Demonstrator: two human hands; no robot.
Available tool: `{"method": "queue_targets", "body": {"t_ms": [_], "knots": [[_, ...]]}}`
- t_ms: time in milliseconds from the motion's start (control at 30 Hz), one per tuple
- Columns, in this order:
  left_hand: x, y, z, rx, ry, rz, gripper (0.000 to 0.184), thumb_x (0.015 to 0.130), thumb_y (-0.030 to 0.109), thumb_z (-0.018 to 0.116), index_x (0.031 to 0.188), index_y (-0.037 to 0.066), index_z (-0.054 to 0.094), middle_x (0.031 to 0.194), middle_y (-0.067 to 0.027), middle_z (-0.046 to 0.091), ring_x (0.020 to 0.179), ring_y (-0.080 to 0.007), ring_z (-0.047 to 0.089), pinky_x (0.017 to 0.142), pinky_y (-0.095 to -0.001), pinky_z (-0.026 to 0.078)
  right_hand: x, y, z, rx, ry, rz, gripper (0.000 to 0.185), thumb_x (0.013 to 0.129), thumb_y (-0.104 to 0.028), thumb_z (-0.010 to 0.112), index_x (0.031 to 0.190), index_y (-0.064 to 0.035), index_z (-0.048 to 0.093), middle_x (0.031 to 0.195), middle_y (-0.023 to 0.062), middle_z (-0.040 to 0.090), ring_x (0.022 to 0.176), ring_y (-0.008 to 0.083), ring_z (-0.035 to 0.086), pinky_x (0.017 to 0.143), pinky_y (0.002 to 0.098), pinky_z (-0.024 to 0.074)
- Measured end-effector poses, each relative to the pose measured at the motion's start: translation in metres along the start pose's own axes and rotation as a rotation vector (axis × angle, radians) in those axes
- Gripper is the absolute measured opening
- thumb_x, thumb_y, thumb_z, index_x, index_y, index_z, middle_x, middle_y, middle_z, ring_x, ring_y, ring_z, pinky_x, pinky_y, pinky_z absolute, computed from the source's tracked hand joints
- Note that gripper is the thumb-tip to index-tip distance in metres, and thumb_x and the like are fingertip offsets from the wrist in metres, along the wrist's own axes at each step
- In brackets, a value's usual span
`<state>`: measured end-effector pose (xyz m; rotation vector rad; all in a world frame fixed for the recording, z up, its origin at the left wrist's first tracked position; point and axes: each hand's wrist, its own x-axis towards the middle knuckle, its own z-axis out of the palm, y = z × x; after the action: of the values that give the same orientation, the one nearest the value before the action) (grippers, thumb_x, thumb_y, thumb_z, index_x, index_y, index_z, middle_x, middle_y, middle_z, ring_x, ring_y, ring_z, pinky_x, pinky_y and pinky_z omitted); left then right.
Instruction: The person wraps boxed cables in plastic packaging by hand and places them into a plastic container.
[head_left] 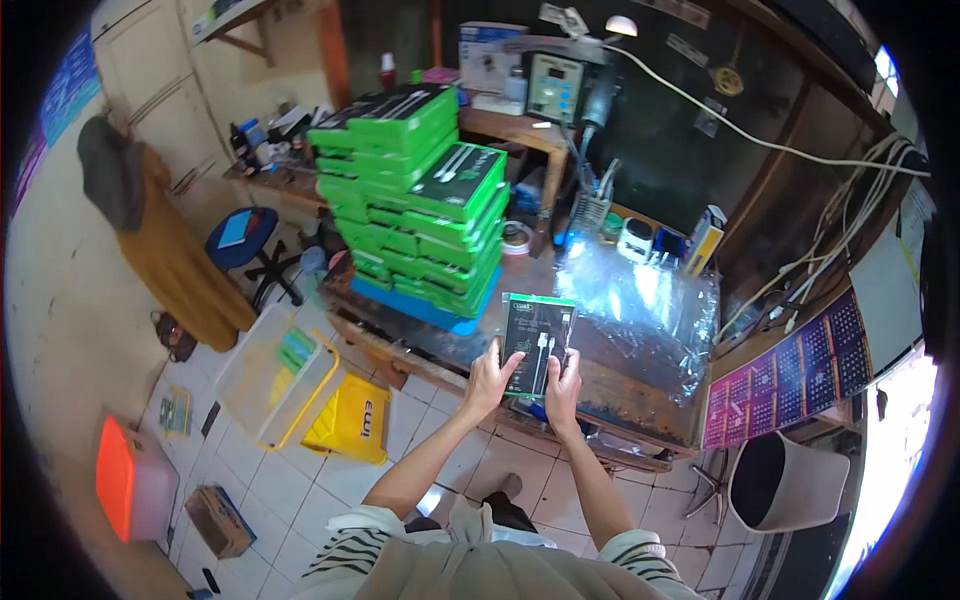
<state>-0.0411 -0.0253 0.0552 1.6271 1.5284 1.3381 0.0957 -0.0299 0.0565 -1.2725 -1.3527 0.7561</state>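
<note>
Between my two hands is a flat black and green cable box (530,335), its front showing a picture of white cables. My left hand (488,380) grips its lower left edge, thumb on the front. On the lower right edge, my right hand (563,385) holds it the same way; the fingers behind the box are hidden. It is held upright over the near edge of the wooden workbench (620,395). Left of it rises a tall stack of similar green and black boxes (420,200), resting on a blue sheet (460,325).
Clear plastic film (650,300) covers the bench's right side, with a white jar (635,240) behind it. A soldering station (555,88) stands at the back. On the floor are a yellow bin (350,418), a clear tub (265,375) and an orange-lidded box (135,485). A chair (790,480) is at right.
</note>
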Motion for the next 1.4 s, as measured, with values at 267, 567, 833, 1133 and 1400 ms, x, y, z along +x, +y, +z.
{"method": "queue_targets", "body": {"t_ms": [267,567,833,1133,1400], "knots": [[-0.09,-0.045,-0.15,0.147,0.282,-0.219,0.046,0.088,0.039,0.049,0.102,-0.005,0.049,0.081,-0.029,0.059,0.078,-0.0431,0.058,0.065,-0.0462,0.044,-0.093,-0.053,0.122,0.005,-0.34,0.087,0.028,0.086,-0.027,0.056,0.095,-0.0011,0.049,0.077,0.012,0.059,0.068,0.0174,0.054,0.063,0.0308,0.0433],[-0.196,-0.126,-0.294,0.138,0.51,-0.522,0.053,0.091,0.045,0.037,0.102,-0.004,0.052,0.077,-0.0275,0.058,0.076,-0.0422,0.057,0.065,-0.0443,0.044,-0.18,-0.08,0.261,-0.105,-0.845,-0.036,0.027,0.082,-0.023,0.062,0.095,0.0,0.056,0.068,0.0063,0.058,0.059,0.0112,0.053,0.055,0.0268,0.0432],[-0.188,-0.181,-0.37,0.121,0.58,-0.63,0.044,0.094,0.038,0.035,0.118,0.002,0.037,0.071,-0.0187,0.059,0.065,-0.0302,0.059,0.062,-0.0376,0.044,-0.167,-0.11,0.383,-0.153,-0.937,-0.302,0.03,0.077,-0.024,0.066,0.086,0.0017,0.054,0.066,0.0132,0.054,0.055,0.0241,0.052,0.051,0.035,0.0411],[-0.131,-0.291,-0.399,0.058,0.711,-0.59,0.047,0.088,0.01,0.049,0.131,0.007,0.029,0.102,-0.0181,0.051,0.082,-0.0216,0.057,0.073,-0.0322,0.047,-0.135,-0.052,0.519,-0.279,-1.079,-0.36,0.034,0.078,-0.024,0.062,0.093,0.0043,0.051,0.088,0.0232,0.056,0.083,0.0388,0.056,0.072,0.0435,0.0445],[-0.107,-0.409,-0.396,-0.207,0.619,-0.862,0.045,0.088,0.023,0.05,0.128,0.008,0.039,0.105,-0.019,0.052,0.094,-0.0288,0.053,0.082,-0.0358,0.042,-0.137,0.014,0.606,-0.523,-1.243,-0.28,0.034,0.076,-0.02,0.063,0.092,0.0069,0.048,0.088,0.0285,0.056,0.081,0.0419,0.057,0.071,0.0455,0.0463]]}}
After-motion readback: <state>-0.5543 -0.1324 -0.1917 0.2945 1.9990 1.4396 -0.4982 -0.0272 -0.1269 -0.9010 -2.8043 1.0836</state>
